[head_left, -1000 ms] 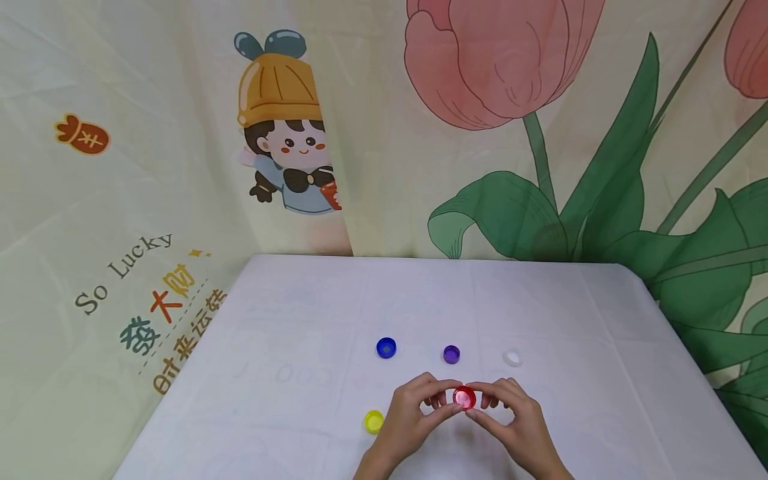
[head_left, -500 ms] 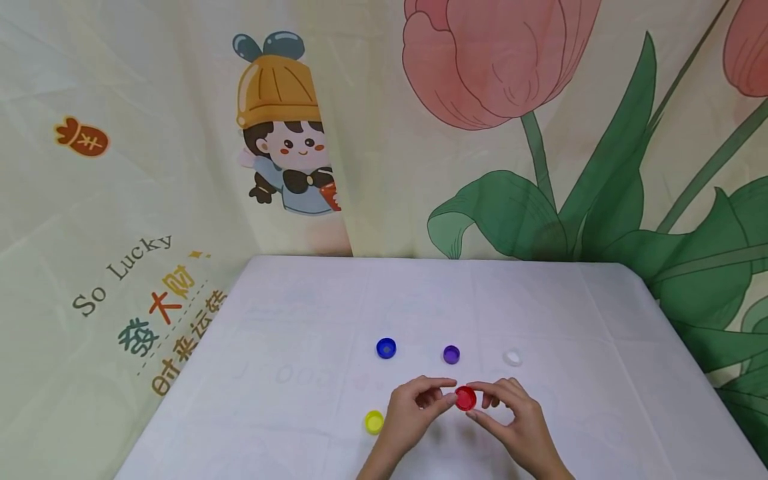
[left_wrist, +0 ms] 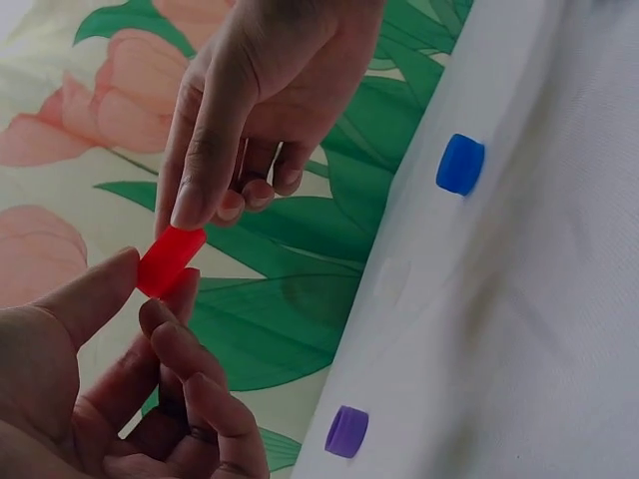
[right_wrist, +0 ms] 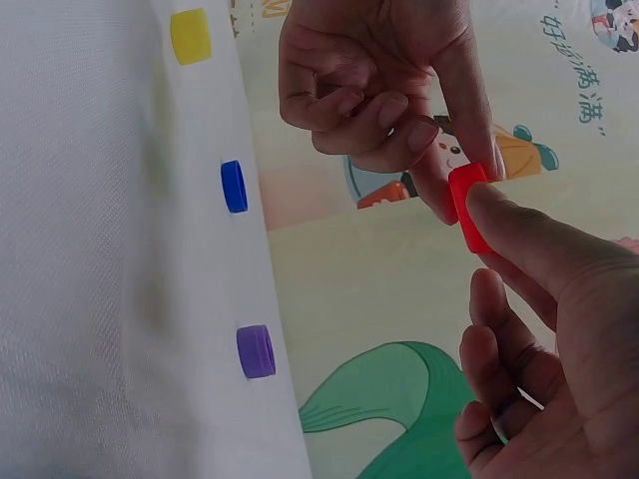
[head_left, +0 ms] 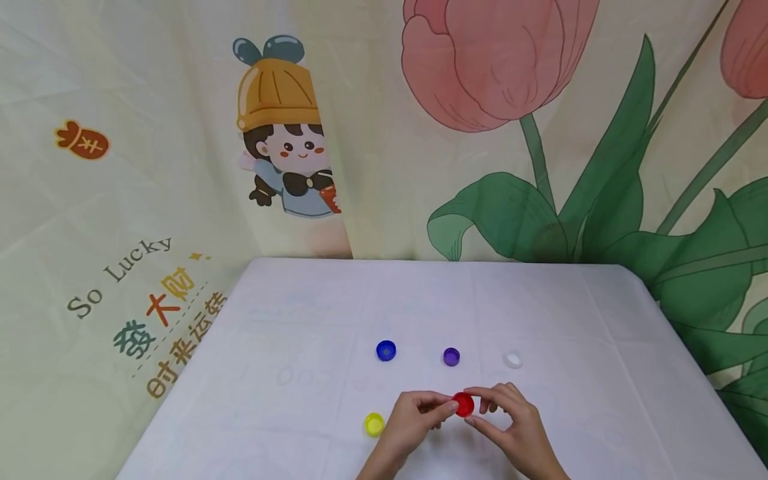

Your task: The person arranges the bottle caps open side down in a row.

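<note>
A red bottle cap (head_left: 464, 405) is held between both hands, raised off the table. My left hand (head_left: 408, 423) pinches its left side with thumb and index finger. From the other side my right hand (head_left: 517, 423) grips it, index finger at the top edge and thumb at the bottom. Edge-on, the cap (left_wrist: 170, 262) shows its side wall in the left wrist view, the left thumb (left_wrist: 112, 284) pressed to it. In the right wrist view the right thumb (right_wrist: 519, 225) covers part of the cap (right_wrist: 463, 208).
On the white-covered table (head_left: 288, 307) lie a yellow cap (head_left: 375, 425) beside the left wrist, and a blue cap (head_left: 387, 351), a purple cap (head_left: 452, 357) and a whitish cap (head_left: 513, 359) in a row farther back. A printed curtain (head_left: 372, 133) hangs behind the table.
The left index finger lifted off the cap half a second ago and is now back at its side. The cap has turned slightly and sits a little lower in the head view.
</note>
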A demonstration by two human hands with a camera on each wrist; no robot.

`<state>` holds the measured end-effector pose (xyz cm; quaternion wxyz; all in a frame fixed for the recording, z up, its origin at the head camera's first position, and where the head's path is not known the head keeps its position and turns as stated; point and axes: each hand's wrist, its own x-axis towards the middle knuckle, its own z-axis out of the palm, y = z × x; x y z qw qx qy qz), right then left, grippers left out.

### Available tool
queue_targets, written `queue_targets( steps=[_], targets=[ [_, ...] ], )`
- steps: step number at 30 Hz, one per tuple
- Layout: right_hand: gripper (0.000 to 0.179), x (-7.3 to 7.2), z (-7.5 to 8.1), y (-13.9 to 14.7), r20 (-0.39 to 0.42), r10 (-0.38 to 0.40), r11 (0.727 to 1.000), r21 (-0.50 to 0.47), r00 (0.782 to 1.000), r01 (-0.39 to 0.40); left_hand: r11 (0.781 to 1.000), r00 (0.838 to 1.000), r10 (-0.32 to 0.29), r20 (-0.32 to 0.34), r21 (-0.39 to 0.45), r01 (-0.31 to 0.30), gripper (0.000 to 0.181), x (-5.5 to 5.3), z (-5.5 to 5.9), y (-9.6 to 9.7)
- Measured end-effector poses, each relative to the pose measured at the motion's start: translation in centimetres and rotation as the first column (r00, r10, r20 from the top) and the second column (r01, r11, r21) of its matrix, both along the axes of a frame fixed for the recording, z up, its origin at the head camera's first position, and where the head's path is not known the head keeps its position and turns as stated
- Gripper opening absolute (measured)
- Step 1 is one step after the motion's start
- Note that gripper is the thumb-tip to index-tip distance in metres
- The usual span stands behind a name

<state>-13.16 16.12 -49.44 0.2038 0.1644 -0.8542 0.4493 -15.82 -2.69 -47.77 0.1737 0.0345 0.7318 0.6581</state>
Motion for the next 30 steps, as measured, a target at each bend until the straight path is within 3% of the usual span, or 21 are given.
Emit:
queue_targets(
  steps=[7, 15, 20, 24, 30],
  targets=[
    [0.033, 0.1, -0.3, 0.1, 0.003, 0.025, 1.0, -0.003, 1.0, -0.025, 1.0, 0.999, 0.009, -0.031, 0.002, -0.009, 0.029, 0.2, -0.3, 0.0],
    [0.038, 0.0, -0.4, -0.2, -0.02, -0.02, 1.0, -0.021, 1.0, 0.02, 0.999, 0.998, 0.041, -0.046, -0.024, -0.042, 0.031, 0.2, -0.4, 0.2],
    [0.037, -0.1, -0.7, -0.3, 0.025, -0.046, 0.999, -0.013, 0.999, 0.046, 0.996, 0.996, 0.057, -0.065, -0.059, -0.061, 0.029, 0.2, -0.4, 0.2],
    [0.035, -0.2, -1.1, -0.2, 0.043, -0.05, 0.999, -0.005, 0.998, 0.05, 0.994, 0.991, 0.058, -0.124, -0.09, -0.069, 0.026, 0.2, -0.5, 0.1],
    [0.03, -0.2, -1.4, -0.1, 0.019, -0.034, 0.999, -0.012, 0.999, 0.034, 0.988, 0.969, 0.038, -0.242, -0.133, -0.072, 0.023, 0.1, -0.8, -0.2]
  ],
)
